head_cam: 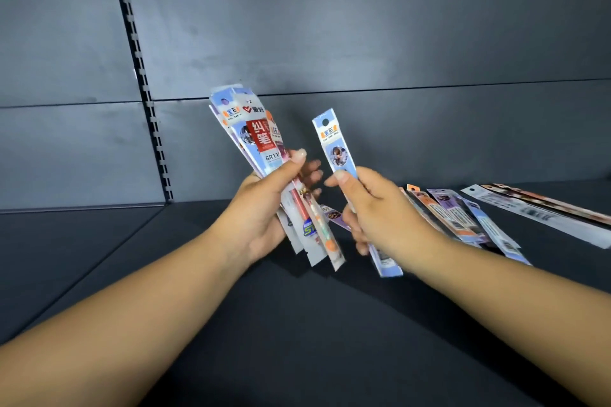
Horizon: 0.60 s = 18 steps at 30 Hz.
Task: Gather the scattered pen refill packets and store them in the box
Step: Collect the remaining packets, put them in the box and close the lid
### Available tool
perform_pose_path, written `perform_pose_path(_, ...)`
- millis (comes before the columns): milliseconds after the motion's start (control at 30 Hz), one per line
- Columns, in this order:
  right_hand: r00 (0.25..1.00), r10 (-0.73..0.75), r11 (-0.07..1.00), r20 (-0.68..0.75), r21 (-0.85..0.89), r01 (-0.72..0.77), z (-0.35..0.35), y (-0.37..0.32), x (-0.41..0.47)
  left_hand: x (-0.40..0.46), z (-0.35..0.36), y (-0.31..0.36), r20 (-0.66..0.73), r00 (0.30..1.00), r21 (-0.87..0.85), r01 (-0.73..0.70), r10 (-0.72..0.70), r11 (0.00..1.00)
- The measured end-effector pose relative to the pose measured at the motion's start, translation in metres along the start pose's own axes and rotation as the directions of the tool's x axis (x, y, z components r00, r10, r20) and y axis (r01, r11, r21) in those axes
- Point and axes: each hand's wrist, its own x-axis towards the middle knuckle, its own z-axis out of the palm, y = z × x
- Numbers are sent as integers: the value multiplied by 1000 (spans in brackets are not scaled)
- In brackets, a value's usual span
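A fanned bundle of packets (pixel 261 142) is being gripped in the left hand (pixel 264 208), thumb pressed across the front and fingers curled behind. A single blue packet (pixel 335 145) is being pinched near its middle by the right hand (pixel 373 208), thumb on the face and fingers wrapped round the back. Both are being held above the dark shelf (pixel 297 324), just beside each other but apart.

More loose packets (pixel 463 218) are lying on the shelf behind the right hand, and a white packet (pixel 535 211) is lying further right. No box is being shown in this view.

The packets are judged to be light, thin and glossy, so they are likely to bend and to slide over one another; a pinch across the width near mid-length is judged best, since the ends would flop.

The single packet's long axis is being kept near upright, hang-hole end up and tilted slightly left. The bundle is being held likewise, tops leaning up and left, lower ends splaying down and right. The packets on the shelf are lying flat, their long axes running from far-left to near-right.
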Motion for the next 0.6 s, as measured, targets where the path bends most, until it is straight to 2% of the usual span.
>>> perform_pose_path(67, 999, 18, 999, 32, 41, -19, 2, -1, -1, -2, 4, -2, 65, 998, 26, 11, -13, 1000)
perform_pose_path(233, 996, -1, 1000, 94, 15, -1, 7, -3, -5, -6, 7, 1, 76, 996, 50, -51, 47, 997)
perform_pose_path(367, 993, -49, 986, 111, -154, 66, 10, -1, -8, -10, 12, 2, 49, 994, 129, -107, 101, 986)
perform_pose_path(500, 991, -49, 966, 128, -245, 80, 1, -10, -4, -6, 8, 11, 1, 949, 310, -300, 315, 902)
perform_pose_path(600, 999, -7, 896, 32, -443, 20, -27, 1, 10, -4, -2, 16, 13, 928, 424, -342, 372, 839)
